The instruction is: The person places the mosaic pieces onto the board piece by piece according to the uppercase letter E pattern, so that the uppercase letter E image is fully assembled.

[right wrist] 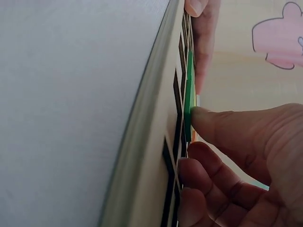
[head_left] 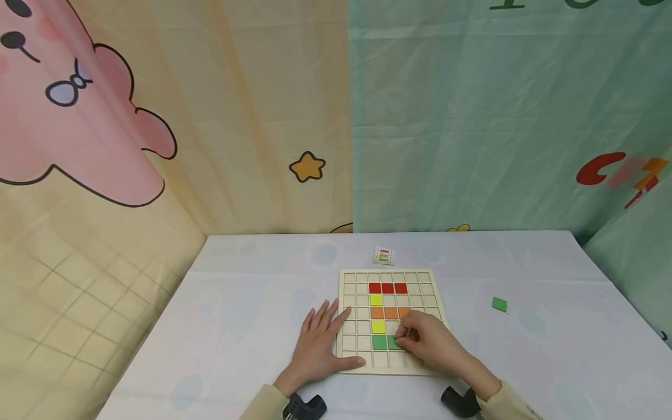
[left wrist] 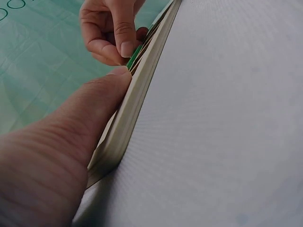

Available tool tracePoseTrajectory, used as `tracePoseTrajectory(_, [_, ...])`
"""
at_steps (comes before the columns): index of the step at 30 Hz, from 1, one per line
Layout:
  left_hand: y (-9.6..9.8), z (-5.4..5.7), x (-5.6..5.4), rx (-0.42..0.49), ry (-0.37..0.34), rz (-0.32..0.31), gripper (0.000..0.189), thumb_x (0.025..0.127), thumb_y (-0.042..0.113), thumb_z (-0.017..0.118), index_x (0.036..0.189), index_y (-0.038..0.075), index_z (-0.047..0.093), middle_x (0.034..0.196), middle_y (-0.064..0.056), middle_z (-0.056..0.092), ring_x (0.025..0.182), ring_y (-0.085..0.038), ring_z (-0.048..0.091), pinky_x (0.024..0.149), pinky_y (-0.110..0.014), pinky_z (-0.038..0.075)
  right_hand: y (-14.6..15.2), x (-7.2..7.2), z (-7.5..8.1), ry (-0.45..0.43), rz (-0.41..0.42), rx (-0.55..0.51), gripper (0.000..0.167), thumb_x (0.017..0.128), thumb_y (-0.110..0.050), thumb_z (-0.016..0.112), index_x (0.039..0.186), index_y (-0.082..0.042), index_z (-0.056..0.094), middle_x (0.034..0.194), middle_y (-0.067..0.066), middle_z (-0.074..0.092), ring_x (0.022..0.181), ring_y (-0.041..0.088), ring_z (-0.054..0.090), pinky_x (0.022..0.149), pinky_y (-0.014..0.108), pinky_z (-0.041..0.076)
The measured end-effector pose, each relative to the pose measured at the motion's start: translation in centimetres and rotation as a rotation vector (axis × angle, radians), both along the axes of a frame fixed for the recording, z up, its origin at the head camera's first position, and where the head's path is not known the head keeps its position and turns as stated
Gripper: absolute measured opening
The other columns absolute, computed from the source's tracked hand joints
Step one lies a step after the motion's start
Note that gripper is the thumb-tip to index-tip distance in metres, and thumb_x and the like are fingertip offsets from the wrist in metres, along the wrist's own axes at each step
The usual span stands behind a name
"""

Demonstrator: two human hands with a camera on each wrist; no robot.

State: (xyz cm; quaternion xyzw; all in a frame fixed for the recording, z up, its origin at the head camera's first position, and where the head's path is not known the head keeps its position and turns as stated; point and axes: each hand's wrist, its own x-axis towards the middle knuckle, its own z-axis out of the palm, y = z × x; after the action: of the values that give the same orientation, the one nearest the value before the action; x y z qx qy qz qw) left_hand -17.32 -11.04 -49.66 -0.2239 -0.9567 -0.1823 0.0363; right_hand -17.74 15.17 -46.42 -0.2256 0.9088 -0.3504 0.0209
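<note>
A white gridded board [head_left: 425, 300] lies on the table in the head view. My left hand [head_left: 319, 344] is spread over its left edge, thumb reaching across the near corner and fingers straight. With thumb and fingertips, my right hand [head_left: 433, 344] pinches a green tile [head_left: 394, 343] at a cell in the lower part of the grid; the right wrist view shows the thumb against this green tile [right wrist: 189, 104]. Directly left of it sits another green tile [head_left: 379, 342]. Above are a yellow tile [head_left: 378, 326], a row of orange tiles [head_left: 391, 313], another yellow tile [head_left: 376, 300] and three red tiles [head_left: 387, 288].
One loose green tile [head_left: 500, 304] lies on the table to the right of the board. Behind the board is a small card [head_left: 384, 255] printed with a coloured grid pattern. The white-covered table [head_left: 252, 315] ends at printed curtains [head_left: 273, 116] at the back.
</note>
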Motion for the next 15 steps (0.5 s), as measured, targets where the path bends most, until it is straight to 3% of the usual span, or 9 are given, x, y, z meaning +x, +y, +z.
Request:
tracePoseTrajectory(8, [0.0,-0.1,0.0,0.003,-0.005,0.003,0.100,0.072,0.079,0.055,0.148,0.018,0.035,0.155,-0.007,0.021,0.142,-0.028,0.010,0.111,-0.050,0.006,0.5,0.1,0.1,-0.037,0.068,-0.015,0.014,0.083,-0.008,0.073,0.081,-0.021,0.069,0.076,-0.012,0.052,0.066,0.006,0.048,0.056,0.022,0.045])
tracePoseTrajectory(15, [0.0,-0.3,-0.1,-0.013,-0.002,0.009,0.100,0.071,0.079,0.054,0.148,0.018,0.035,0.156,-0.006,0.021,0.142,-0.027,0.010,0.112,-0.049,0.007,1.6,0.4,0.1,-0.011,0.140,-0.056,0.011,0.086,-0.010,0.071,0.089,-0.020,0.071,0.085,-0.012,0.059,0.071,0.006,0.048,0.060,0.021,0.045])
